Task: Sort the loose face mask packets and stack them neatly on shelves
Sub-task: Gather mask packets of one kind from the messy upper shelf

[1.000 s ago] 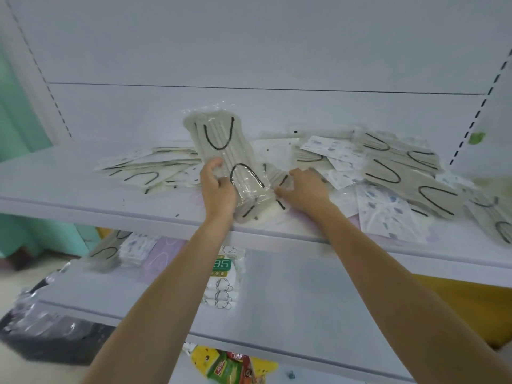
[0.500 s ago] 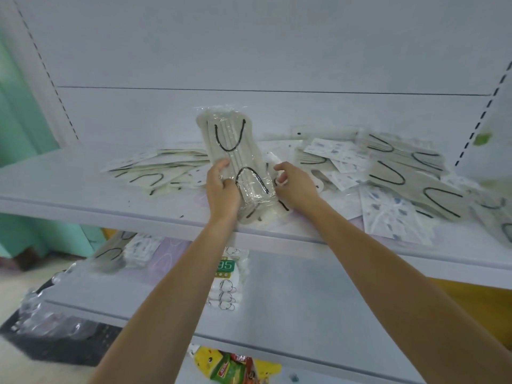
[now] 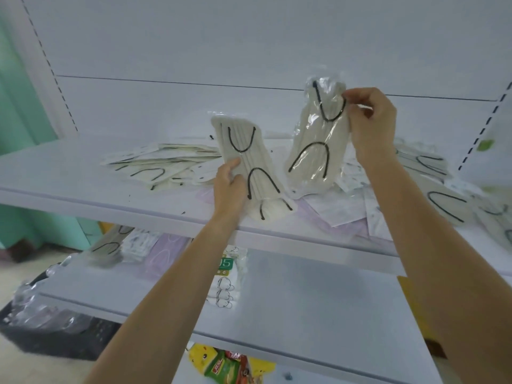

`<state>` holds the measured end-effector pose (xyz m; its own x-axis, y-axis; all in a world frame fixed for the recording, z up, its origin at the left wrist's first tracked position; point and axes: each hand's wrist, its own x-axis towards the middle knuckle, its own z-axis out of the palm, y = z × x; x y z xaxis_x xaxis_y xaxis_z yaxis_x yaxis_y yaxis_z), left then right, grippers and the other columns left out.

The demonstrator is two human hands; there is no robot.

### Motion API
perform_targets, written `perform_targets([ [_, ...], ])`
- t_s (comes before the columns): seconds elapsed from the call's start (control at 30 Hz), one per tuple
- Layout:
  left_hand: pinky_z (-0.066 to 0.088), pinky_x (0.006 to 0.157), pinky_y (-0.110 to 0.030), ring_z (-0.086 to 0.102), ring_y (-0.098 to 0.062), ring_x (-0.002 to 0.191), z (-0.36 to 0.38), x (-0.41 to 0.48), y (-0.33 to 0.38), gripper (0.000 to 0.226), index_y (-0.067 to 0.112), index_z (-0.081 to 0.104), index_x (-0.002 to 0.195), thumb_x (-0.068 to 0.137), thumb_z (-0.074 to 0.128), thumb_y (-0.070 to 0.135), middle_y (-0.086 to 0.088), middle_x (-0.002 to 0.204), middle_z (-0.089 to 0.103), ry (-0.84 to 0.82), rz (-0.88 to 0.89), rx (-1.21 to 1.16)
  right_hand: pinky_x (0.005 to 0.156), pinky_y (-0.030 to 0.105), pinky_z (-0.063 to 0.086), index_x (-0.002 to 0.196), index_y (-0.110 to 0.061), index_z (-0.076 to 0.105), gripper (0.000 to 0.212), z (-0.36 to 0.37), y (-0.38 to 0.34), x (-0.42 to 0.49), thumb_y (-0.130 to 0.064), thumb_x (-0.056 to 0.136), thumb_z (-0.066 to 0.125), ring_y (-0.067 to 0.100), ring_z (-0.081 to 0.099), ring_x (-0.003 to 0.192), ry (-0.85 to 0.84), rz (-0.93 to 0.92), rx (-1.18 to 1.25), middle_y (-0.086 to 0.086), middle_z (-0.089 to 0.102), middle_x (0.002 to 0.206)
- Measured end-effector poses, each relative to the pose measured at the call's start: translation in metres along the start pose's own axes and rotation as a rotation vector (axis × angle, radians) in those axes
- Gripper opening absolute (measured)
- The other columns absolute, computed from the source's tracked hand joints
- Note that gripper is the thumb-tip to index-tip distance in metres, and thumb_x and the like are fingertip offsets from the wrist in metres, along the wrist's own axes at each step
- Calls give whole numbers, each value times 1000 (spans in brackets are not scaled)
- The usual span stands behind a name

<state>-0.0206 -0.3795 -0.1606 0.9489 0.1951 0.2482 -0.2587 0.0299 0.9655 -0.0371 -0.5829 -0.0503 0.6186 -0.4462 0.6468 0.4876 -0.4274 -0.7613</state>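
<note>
My left hand (image 3: 230, 184) grips a cream mask packet with black ear loops (image 3: 243, 159), standing it upright over the upper shelf (image 3: 83, 189). My right hand (image 3: 370, 120) pinches the top edge of a second cream packet in clear wrap (image 3: 315, 142), which hangs above the shelf to the right of the first. Another cream packet (image 3: 273, 209) lies flat under the left-hand one. Loose packets lie in a flat spread at the left (image 3: 155, 167) and in a heap at the right (image 3: 437, 189), cream ones mixed with white printed ones.
The lower shelf (image 3: 304, 300) holds a cream packet (image 3: 108, 245), a lilac packet (image 3: 163, 253) and a white stack with a green label (image 3: 227, 278). A dark basket (image 3: 41, 328) sits on the floor at left. Colourful packages (image 3: 230, 367) lie below.
My right hand left the shelf beside the left-hand packet and lifted a second cream packet up and to the right. My left hand keeps its packet upright.
</note>
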Motion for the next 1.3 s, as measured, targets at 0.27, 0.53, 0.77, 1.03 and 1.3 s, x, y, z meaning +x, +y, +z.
perform_targets([
  [0.27,45,99,-46,61,-27,111,2,-2,15,33,16,69,98,94,48,41,-10,113,67,-201,-149,-271,63,11,42,87,-22,61,28,32,14,-17,2,85,46,-4,50,67,-122,82,-20,-11,61,85],
  [0.53,46,69,-6,61,-4,91,1,-1,5,22,20,58,108,89,57,9,15,97,64,-186,78,86,93,35,38,130,-9,45,36,49,59,-35,-13,95,39,31,48,117,-436,124,-681,15,48,130],
  [0.77,32,112,-39,32,-18,139,3,9,-2,72,35,16,149,93,52,7,-3,153,29,-113,-22,26,103,40,33,119,-19,58,32,38,77,-51,-27,93,43,26,43,123,-694,47,-929,7,57,125],
  [1.03,36,98,-23,45,-9,117,5,10,-5,34,15,53,127,95,46,6,6,125,50,-49,4,172,110,41,18,133,-21,45,64,39,79,-56,-56,81,55,25,29,134,-568,18,-929,7,42,139],
  [1.3,33,95,-19,41,-4,113,6,11,-8,33,14,53,126,96,45,6,3,132,49,-39,19,210,110,48,18,121,-24,57,54,34,84,-53,-59,79,56,26,38,127,-610,119,-937,3,51,131],
])
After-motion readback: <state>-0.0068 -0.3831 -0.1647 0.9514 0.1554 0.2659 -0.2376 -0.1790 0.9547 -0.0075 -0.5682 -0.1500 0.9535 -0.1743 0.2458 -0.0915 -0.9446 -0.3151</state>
